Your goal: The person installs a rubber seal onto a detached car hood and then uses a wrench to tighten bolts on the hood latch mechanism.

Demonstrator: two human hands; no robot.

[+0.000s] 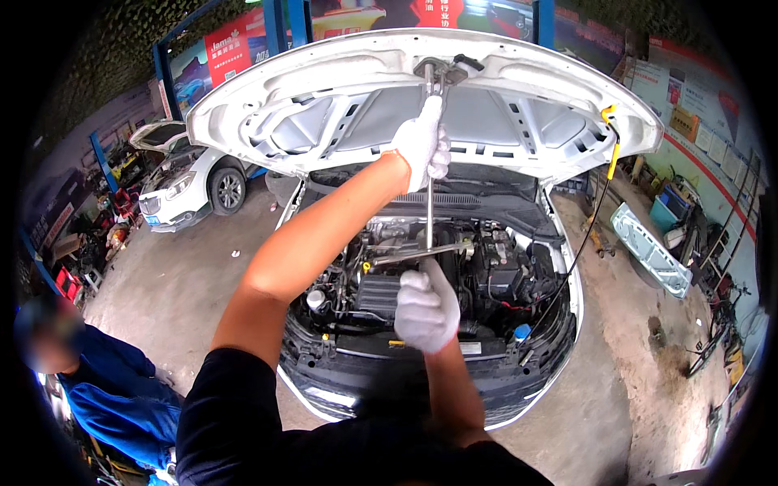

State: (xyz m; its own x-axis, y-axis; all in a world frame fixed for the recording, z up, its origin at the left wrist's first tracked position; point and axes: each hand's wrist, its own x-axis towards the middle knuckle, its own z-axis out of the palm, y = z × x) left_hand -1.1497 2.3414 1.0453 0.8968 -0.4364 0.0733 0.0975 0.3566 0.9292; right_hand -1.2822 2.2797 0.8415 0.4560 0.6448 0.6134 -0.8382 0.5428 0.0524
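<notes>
White knit gloves cover both hands. My left hand, raised in front of the open hood, is wrapped around a long T-shaped metal wrench. The wrench's shaft runs down from that grip to a shiny crosspiece over the engine bay. Metal also shows above the left fist, in front of the hood latch area; whether it touches the latch I cannot tell. Lower down, my right hand is closed just under the crosspiece, its thumb up against the crossing. What lies inside that fist is hidden.
A white car's hood stands raised, with a yellow-handled cable hanging at its right. The battery and a blue cap are in the right engine bay. A person in blue is at lower left; another white car stands behind.
</notes>
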